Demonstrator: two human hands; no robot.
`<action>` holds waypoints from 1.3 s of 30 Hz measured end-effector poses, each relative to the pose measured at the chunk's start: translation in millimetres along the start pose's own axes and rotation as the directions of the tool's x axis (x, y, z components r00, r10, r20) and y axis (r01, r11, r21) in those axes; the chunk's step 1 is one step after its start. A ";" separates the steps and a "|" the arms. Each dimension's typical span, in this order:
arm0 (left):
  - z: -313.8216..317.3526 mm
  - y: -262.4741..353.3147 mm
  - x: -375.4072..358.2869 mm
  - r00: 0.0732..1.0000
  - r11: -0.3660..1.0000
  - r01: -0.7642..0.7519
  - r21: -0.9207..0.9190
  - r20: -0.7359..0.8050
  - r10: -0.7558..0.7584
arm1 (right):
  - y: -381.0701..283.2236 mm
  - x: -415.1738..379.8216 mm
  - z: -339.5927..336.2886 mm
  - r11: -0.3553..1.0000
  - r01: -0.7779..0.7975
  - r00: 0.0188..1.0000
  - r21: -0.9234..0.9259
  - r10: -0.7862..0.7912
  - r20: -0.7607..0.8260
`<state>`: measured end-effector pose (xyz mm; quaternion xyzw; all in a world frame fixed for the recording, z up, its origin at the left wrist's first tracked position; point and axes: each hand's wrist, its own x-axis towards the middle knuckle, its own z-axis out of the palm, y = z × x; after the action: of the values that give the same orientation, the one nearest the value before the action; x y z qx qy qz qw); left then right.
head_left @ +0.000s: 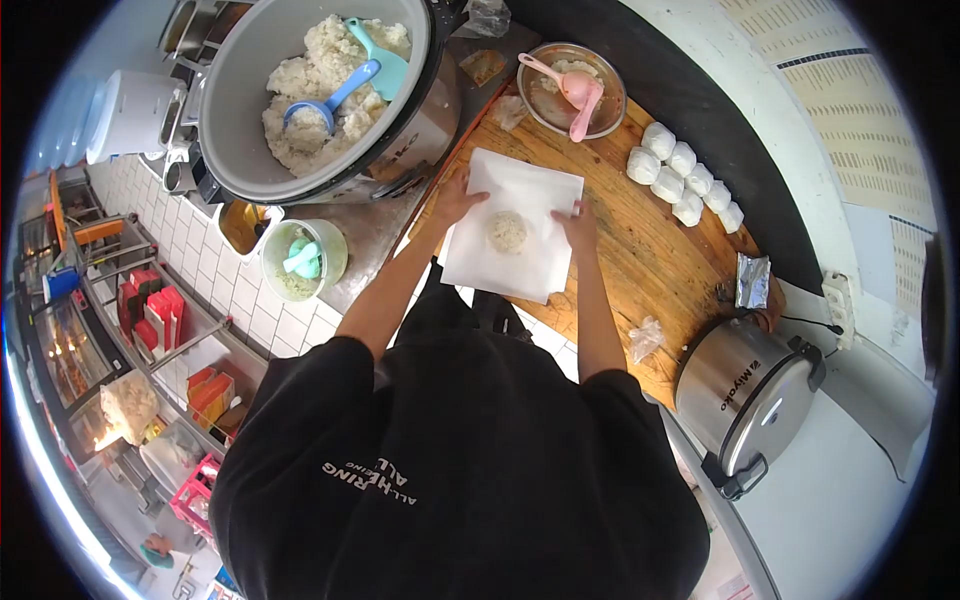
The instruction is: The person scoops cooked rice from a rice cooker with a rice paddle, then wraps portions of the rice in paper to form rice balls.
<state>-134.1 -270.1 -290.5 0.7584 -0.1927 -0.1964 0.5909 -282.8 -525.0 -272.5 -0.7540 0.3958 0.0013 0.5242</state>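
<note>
I have both hands flat on the paper [515, 240]: left hand [457, 200] at its left edge, right hand [579, 222] at its right, grasping nothing. The rice ball [507, 232] sits at the paper's centre. Wrapping looks next: fold the paper over it.

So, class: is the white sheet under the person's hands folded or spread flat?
Spread flat: the white sheet lies open on the wooden board, rice ball at its centre.
</note>
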 end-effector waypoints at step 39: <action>-2.6 107.8 -115.6 0.740 0.412 -0.672 0.615 0.582 0.337 | -68.6 -99.5 -7.0 0.487 0.821 0.548 -0.299 -0.524 0.651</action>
<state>-237.3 -231.9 -177.0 0.7886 -0.5899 -0.0353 0.1700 -313.0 -461.9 -173.6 -0.9420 -0.1087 0.0925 0.3037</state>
